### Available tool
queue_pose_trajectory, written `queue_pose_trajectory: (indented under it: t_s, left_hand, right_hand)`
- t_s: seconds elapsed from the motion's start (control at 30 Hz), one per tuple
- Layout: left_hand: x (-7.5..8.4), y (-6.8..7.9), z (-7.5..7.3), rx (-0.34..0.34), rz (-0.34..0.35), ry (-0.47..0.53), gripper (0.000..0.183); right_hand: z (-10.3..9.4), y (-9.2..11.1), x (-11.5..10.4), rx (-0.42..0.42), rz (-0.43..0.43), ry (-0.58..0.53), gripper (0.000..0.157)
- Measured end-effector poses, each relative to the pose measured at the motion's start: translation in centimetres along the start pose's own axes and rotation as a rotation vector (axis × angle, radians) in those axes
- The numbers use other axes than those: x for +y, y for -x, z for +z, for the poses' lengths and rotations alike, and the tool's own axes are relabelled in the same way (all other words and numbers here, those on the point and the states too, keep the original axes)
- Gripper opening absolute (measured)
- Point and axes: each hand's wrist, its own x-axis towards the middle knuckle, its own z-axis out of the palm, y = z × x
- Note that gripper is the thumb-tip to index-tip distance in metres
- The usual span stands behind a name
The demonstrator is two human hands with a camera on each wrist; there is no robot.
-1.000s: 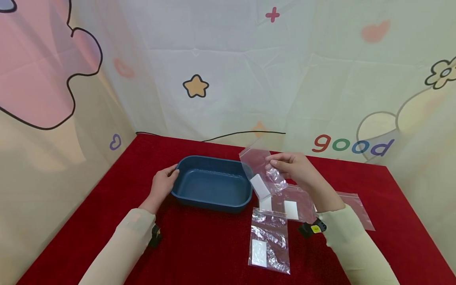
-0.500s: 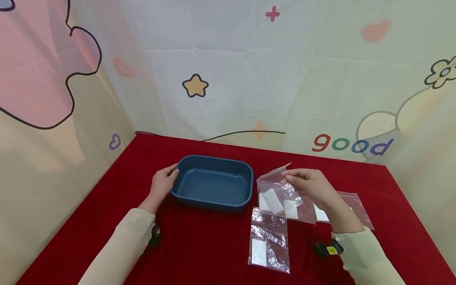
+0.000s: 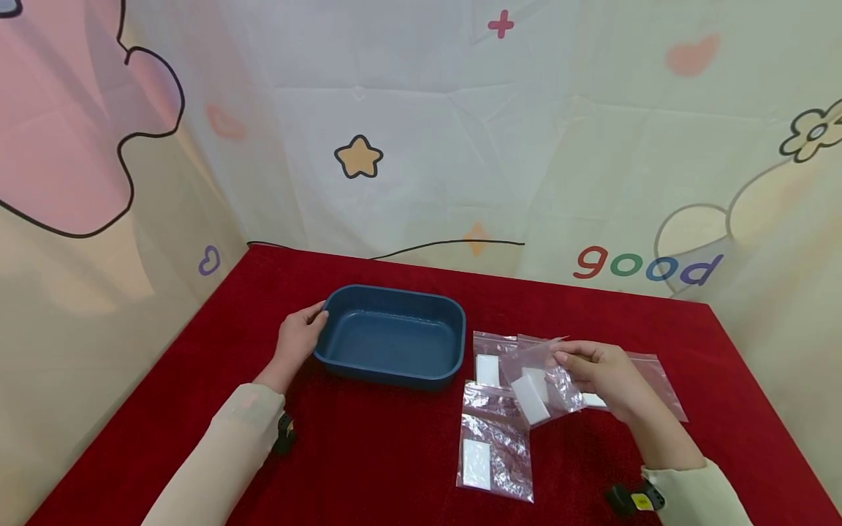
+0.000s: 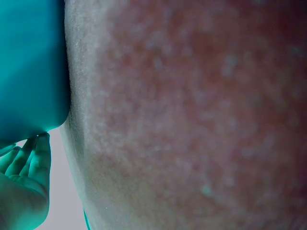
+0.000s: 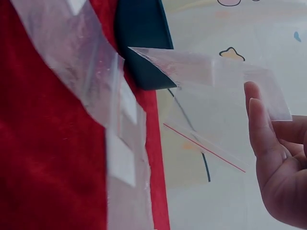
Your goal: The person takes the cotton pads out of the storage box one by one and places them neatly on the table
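In the head view, a deep blue rectangular basin [image 3: 388, 376] stands on the red cloth. At its left end my left hand [image 3: 299, 340] holds the rim; in the left wrist view the fingertips [image 4: 42, 143] touch the basin's wall [image 4: 31, 62]. My right hand [image 3: 605, 372] pinches a clear zip-lock bag [image 3: 536, 394] by its edge, a white rectangular piece inside it. This bag hangs tilted over other bags on the cloth. In the right wrist view, the bag [image 5: 206, 105] spreads out from between thumb and fingers.
A zip-lock bag [image 3: 496, 467] with a white piece lies in front, right of the basin. Several more lie behind it and under my right hand, including one farther right [image 3: 658, 380]. A printed curtain [image 3: 421, 146] closes off the back and sides of the table.
My right hand has moved right and toward me with the pinched bag, from beside the basin's right rim to over the lying bags. My left hand has stayed on the basin.
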Motion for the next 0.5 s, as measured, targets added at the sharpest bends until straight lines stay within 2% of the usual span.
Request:
queue_pose_trajectory:
  t_s: [0.3, 0.5]
  left_hand:
    - [0.2, 0.1, -0.1, 0.000, -0.006, -0.012, 0.047]
    - [0.1, 0.1, 0.1, 0.001, -0.012, -0.008, 0.047]
  right_hand:
    - [0.5, 1.7, 2.0, 0.041, 0.036, -0.022, 0.038]
    - [0.9, 2.9, 3.3, 0.002, 0.025, -0.085, 0.029]
